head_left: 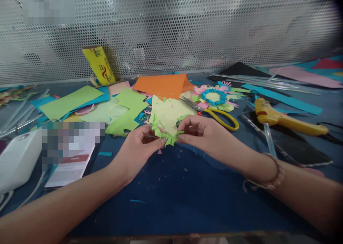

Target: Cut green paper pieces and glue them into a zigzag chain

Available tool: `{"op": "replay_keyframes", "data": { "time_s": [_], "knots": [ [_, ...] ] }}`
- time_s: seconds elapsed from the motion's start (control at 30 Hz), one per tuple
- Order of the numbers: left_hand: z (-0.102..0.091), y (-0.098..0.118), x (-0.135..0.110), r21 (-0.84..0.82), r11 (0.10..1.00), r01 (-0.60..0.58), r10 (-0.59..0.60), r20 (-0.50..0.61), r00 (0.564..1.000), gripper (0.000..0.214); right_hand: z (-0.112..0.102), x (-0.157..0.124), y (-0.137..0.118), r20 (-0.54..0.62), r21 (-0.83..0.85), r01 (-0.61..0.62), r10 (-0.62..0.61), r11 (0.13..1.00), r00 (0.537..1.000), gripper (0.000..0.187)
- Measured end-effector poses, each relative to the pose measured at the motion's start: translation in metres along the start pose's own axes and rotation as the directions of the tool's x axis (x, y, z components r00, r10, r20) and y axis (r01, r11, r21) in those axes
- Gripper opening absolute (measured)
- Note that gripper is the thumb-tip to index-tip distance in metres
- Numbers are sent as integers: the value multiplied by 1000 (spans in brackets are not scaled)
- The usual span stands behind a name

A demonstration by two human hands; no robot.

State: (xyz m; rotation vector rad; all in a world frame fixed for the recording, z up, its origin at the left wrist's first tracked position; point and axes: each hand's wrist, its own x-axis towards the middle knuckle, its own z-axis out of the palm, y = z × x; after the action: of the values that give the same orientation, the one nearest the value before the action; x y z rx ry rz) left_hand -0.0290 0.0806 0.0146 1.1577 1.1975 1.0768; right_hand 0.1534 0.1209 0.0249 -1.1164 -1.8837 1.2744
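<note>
Both my hands meet over the middle of the blue table. My left hand and my right hand each pinch one side of a small fringed green paper piece, fingers closed on it. Just behind it lies a pale yellow-green paper sheet. Yellow-handled scissors lie to the right of that sheet, close to my right hand. A finished paper flower in blue, pink and green sits further back.
Orange folded paper, green sheets and a yellow glue box lie at the back. A yellow glue gun and a phone are at right, a white device at left. A perforated metal wall closes off the back.
</note>
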Motion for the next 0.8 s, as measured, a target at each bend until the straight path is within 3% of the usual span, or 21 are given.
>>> {"op": "replay_keyframes", "data": {
  "time_s": [0.8],
  "knots": [
    [2, 1, 0, -86, 996, 19, -20, -10, 1000, 16, 1, -1, 1, -18, -56, -24, 23, 998, 1000, 12]
  ]
}}
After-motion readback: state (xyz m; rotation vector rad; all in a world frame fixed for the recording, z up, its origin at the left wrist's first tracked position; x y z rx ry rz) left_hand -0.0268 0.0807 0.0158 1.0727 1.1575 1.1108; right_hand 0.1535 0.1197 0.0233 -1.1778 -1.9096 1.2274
